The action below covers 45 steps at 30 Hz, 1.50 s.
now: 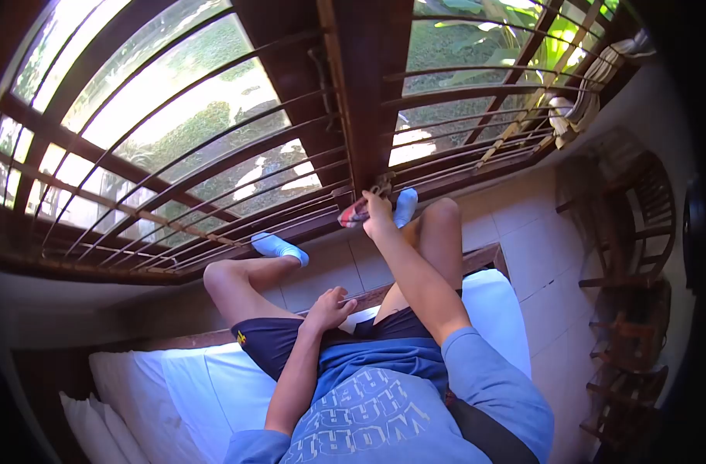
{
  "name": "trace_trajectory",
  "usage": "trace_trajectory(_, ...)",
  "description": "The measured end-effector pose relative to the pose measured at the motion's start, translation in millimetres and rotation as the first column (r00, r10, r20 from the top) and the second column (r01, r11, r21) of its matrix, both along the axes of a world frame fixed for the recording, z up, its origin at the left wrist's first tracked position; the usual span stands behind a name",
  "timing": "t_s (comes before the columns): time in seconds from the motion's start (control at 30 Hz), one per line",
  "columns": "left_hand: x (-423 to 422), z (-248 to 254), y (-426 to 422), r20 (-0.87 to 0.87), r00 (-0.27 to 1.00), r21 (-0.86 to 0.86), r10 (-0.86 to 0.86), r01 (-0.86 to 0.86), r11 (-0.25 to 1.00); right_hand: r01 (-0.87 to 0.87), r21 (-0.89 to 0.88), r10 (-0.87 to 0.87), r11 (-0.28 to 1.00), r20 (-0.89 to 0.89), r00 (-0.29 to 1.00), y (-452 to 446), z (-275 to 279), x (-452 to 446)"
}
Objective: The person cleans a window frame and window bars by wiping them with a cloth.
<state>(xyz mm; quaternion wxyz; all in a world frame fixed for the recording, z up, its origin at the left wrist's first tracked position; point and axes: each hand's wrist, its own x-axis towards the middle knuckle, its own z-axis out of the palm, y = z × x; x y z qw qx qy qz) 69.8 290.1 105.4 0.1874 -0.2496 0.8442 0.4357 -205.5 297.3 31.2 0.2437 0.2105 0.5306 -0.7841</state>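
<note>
My right hand (377,210) reaches forward to the dark wooden window post (360,100), its fingers closed around a red, white and dark checked cloth (353,214). Part of the cloth hangs out to the left of the hand, close to the lower window rail. Over my lap rests my left hand (329,309), loosely curled with fingers apart and apparently nothing in it. Beneath it are my dark shorts (271,344).
Dark window bars (175,147) curve across the front. I sit on a bed with a white sheet (190,387); pillows (97,429) lie at left. Wooden chairs (639,224) line the right wall. A tied curtain (573,116) hangs at upper right above the tiled floor (538,232).
</note>
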Motion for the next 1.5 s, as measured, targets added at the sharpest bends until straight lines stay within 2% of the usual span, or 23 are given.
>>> trace_trajectory(0.03, -3.0, -0.4, -0.5, 0.015, 1.000, 0.012, 0.009, -0.009, 1.000, 0.015, -0.055, -0.014, 0.998, 0.026, 1.000, -6.7, -14.1, -3.7)
trace_trajectory(0.13, -14.3, -3.6, 2.2, 0.036, 0.999, 0.031, 0.001, -0.002, 1.000, 0.098, -0.092, -0.107, 0.991, -0.105, 0.989, -0.7, 81.5, 8.1)
trace_trajectory(0.2, -19.7, -5.7, 6.8, 0.044, 0.999, 0.054, 0.014, -0.016, 0.998, -0.043, -0.040, 0.028, 0.998, -0.319, 0.947, 5.2, 122.3, 24.1)
trace_trajectory(0.23, -20.3, -7.8, 8.7, 0.058, 0.998, 0.061, 0.006, -0.009, 0.998, -0.035, -0.034, 0.023, 0.999, -0.306, 0.952, -0.1, 112.1, 26.2)
trace_trajectory(0.37, -25.7, -17.6, 9.6, 0.047, 0.989, -0.057, -0.144, 0.146, 0.988, 0.133, 0.247, 0.034, 0.960, -0.573, 0.819, -24.7, 55.5, 29.5)
trace_trajectory(0.4, -25.1, -17.9, 9.3, 0.055, 0.987, -0.060, -0.150, 0.153, 0.986, 0.137, 0.245, 0.027, 0.960, -0.567, 0.823, -22.6, 58.3, 28.2)
trace_trajectory(0.53, -28.5, -18.5, 10.2, 0.023, 0.997, -0.014, -0.080, 0.080, 0.997, -0.104, 0.066, 0.114, 0.992, -0.170, 0.979, -8.2, 88.4, 16.0)
trace_trajectory(0.57, -30.6, -17.8, 7.5, 0.022, 0.996, -0.021, -0.083, 0.083, 0.996, -0.101, 0.060, 0.110, 0.993, -0.173, 0.979, -10.2, 97.5, 19.2)
trace_trajectory(0.6, -31.8, -17.7, 6.3, 0.000, 0.998, -0.023, -0.058, 0.058, 0.998, -0.108, 0.121, 0.140, 0.987, -0.303, 0.943, -10.9, 105.5, 29.7)
trace_trajectory(0.7, -28.5, -19.8, 12.0, -0.057, 0.998, -0.001, 0.026, -0.026, 1.000, -0.080, 0.320, 0.274, 0.944, -0.625, 0.732, -3.4, 115.9, 68.7)
trace_trajectory(0.77, -32.0, -37.3, 9.5, -0.288, 0.911, 0.116, 0.295, -0.273, 0.955, -0.080, 0.344, 0.296, 0.936, -0.641, 0.708, 7.7, 112.9, 77.7)
trace_trajectory(0.8, -38.1, -28.4, 4.4, -0.293, 0.909, 0.115, 0.297, -0.275, 0.955, -0.077, 0.357, 0.310, 0.931, -0.661, 0.683, 13.0, 112.2, 79.1)
trace_trajectory(0.87, -46.8, -8.0, -16.0, -0.415, 0.668, 0.255, 0.618, -0.566, 0.784, -0.070, 0.376, 0.333, 0.924, -0.701, 0.630, 19.2, 111.7, 80.9)
trace_trajectory(0.9, -49.1, -0.7, -26.5, -0.441, 0.576, 0.374, 0.688, -0.579, 0.725, -0.076, 0.372, 0.335, 0.925, -0.706, 0.623, 21.9, 113.7, 81.5)
trace_trajectory(0.93, -50.1, 6.2, -35.5, -0.450, 0.474, 0.490, 0.757, -0.577, 0.653, -0.131, 0.379, 0.392, 0.916, -0.780, 0.488, 26.3, 115.6, 82.8)
trace_trajectory(0.97, -51.4, 15.6, -43.1, -0.451, 0.459, 0.492, 0.765, -0.587, 0.642, -0.187, 0.394, 0.436, 0.900, -0.834, 0.338, 31.5, 118.3, 85.5)
trace_trajectory(1.03, -49.7, 34.3, -53.8, -0.199, 0.334, 0.896, 0.922, -0.320, 0.309, -0.297, 0.440, 0.466, 0.847, -0.885, 0.016, 39.2, 121.0, 96.4)
trace_trajectory(1.07, -47.0, 40.6, -56.1, -0.199, 0.312, 0.895, 0.929, -0.329, 0.302, -0.317, 0.439, 0.465, 0.841, -0.885, 0.006, 39.8, 119.5, 104.2)
trace_trajectory(1.2, -39.1, 59.4, -65.8, -0.116, 0.387, 0.960, 0.915, -0.194, 0.204, -0.107, 0.697, 0.592, 0.709, -0.671, -0.447, 35.4, 110.0, 132.1)
trace_trajectory(1.23, -35.5, 58.1, -67.0, -0.120, 0.375, 0.961, 0.919, -0.189, 0.202, -0.110, 0.697, 0.586, 0.708, -0.667, -0.460, 34.6, 114.0, 134.3)
trace_trajectory(1.37, -19.0, 41.4, -69.6, -0.139, 0.296, 0.921, 0.945, -0.313, 0.233, -0.452, 0.512, 0.469, 0.730, -0.857, -0.213, 35.1, 130.7, 144.2)
trace_trajectory(1.4, -16.2, 39.6, -69.6, -0.141, 0.294, 0.923, 0.945, -0.305, 0.233, -0.448, 0.517, 0.469, 0.730, -0.855, -0.222, 33.1, 130.9, 146.0)
trace_trajectory(1.5, -13.2, 33.8, -63.9, -0.246, 0.237, 0.891, 0.940, -0.328, 0.316, -0.582, 0.310, 0.610, 0.752, -0.661, 0.436, 25.3, 122.8, 147.3)
